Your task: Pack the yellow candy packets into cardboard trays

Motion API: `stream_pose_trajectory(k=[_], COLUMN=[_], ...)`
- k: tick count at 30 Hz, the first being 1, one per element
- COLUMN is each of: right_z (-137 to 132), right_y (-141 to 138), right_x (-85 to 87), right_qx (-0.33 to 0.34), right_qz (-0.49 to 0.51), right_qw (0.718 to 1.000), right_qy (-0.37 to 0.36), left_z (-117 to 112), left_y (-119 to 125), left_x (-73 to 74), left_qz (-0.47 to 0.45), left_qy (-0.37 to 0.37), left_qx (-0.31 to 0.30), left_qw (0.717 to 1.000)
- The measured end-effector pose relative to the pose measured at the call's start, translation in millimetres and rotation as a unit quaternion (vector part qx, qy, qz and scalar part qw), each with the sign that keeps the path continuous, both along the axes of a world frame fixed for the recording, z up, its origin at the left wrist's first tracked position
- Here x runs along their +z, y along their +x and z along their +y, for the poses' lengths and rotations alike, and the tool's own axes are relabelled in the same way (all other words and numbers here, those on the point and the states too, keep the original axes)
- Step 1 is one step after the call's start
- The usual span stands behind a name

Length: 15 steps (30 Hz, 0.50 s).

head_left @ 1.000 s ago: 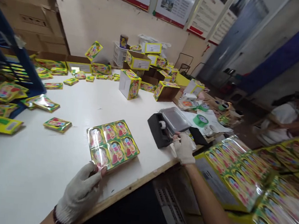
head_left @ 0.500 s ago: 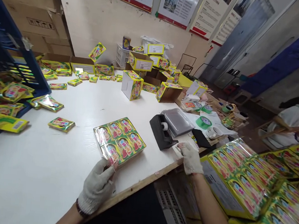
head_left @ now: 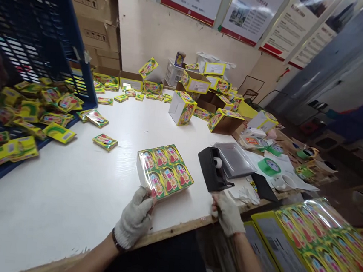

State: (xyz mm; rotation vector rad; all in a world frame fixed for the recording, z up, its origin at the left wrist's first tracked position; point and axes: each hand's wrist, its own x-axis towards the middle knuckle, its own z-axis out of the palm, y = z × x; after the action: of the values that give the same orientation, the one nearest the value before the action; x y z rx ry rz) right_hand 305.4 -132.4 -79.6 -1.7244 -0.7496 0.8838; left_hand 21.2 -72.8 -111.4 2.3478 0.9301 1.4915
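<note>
A shiny, film-wrapped bundle of small yellow-and-green boxes [head_left: 168, 169] lies on the white table. My left hand [head_left: 135, 217], in a whitish knit glove with bare fingertips, pinches its near left corner. Just below the black tape dispenser [head_left: 213, 169] is my right hand [head_left: 228, 212], gloved the same way. Its fingers are curled together near the table's edge; whatever they may hold is too small and blurred to make out. Behind the dispenser lies a stack of clear plastic sheets [head_left: 235, 158].
On the left a blue crate [head_left: 91, 89] spills small packets onto the table. Yellow cartons [head_left: 182, 108] stand at the back. Green tape rolls [head_left: 269, 166] and a white roll [head_left: 283, 182] lie to the right. Wrapped bundles [head_left: 322, 239] are stacked at the lower right.
My right hand has drawn back from the dispenser's front toward the table edge, its fingers more curled. My left hand stays at the bundle's corner. The view has turned left.
</note>
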Motion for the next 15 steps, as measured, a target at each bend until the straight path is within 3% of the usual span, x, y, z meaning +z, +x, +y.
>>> stream_pose_trajectory(k=[6, 9, 12, 15], right_z=[8, 18, 22, 24], right_y=[-106, -132, -136, -134], right_x=[7.7, 2.2, -6.6, -10.5], right_qx=[0.145, 0.157, 0.159, 0.166], right_qz=[0.219, 0.245, 0.236, 0.221], right_qw=[0.964, 0.956, 0.959, 0.961], right_qy=[0.033, 0.024, 0.002, -0.007], left_z=[2, 1, -3, -4], left_y=[0, -1, 0, 5], left_x=[1.4, 6.5, 19.0, 37.5], left_qz=[-0.019, 0.011, 0.169, 0.340], left_qy=[-0.013, 0.011, 0.019, -0.009], left_qx=[-0.030, -0.007, 0.040, 0.088], left_qw=[0.999, 1.000, 0.985, 0.936])
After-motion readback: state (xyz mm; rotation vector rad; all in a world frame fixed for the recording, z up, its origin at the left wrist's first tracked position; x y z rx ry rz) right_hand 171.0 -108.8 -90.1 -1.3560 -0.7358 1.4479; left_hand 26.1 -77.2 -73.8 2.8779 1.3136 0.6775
